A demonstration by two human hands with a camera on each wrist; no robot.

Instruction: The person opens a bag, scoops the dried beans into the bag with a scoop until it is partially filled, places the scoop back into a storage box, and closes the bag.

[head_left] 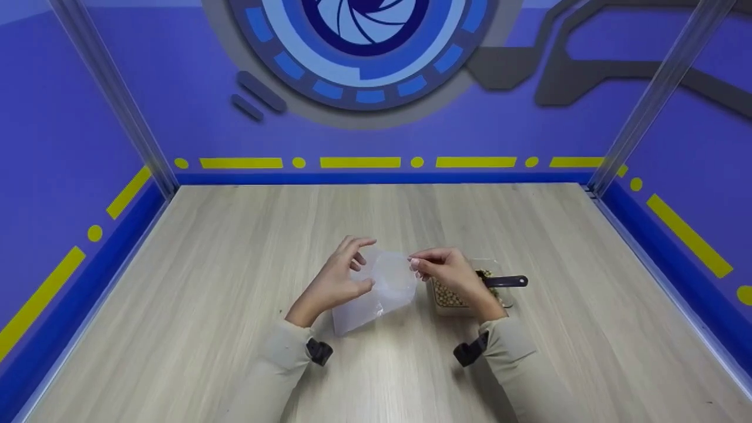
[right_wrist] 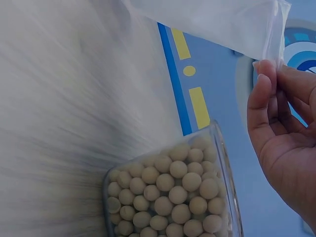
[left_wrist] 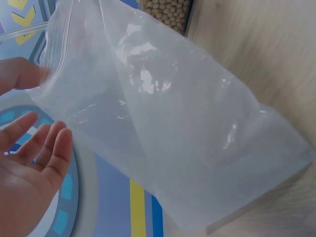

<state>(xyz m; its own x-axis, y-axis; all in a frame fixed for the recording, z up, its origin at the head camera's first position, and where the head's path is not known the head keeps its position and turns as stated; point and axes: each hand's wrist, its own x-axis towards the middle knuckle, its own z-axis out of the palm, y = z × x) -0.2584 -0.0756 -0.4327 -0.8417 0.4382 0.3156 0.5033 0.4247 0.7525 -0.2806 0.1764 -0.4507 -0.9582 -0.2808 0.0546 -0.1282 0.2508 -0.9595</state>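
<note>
A clear zip-top plastic bag [head_left: 385, 291] hangs between the hands, its lower corner close over the tabletop. My right hand [head_left: 451, 271] pinches the bag's top corner between thumb and fingertips, as the right wrist view also shows. On the bag's other side, my left hand [head_left: 341, 276] has its thumb and fingers spread apart, holding nothing. In the left wrist view the left thumb [left_wrist: 22, 74] overlaps the bag's zip edge. Below the right hand stands a clear plastic container [head_left: 452, 311] of round tan beans [right_wrist: 177, 197], partly hidden by that hand and forearm.
A black-handled scoop [head_left: 508, 281] rests in the container, its handle pointing right over the rim. The wooden tabletop [head_left: 235, 247] meets blue panels [head_left: 376, 141] at the back and both sides. Each wrist wears a small black camera [head_left: 320, 351].
</note>
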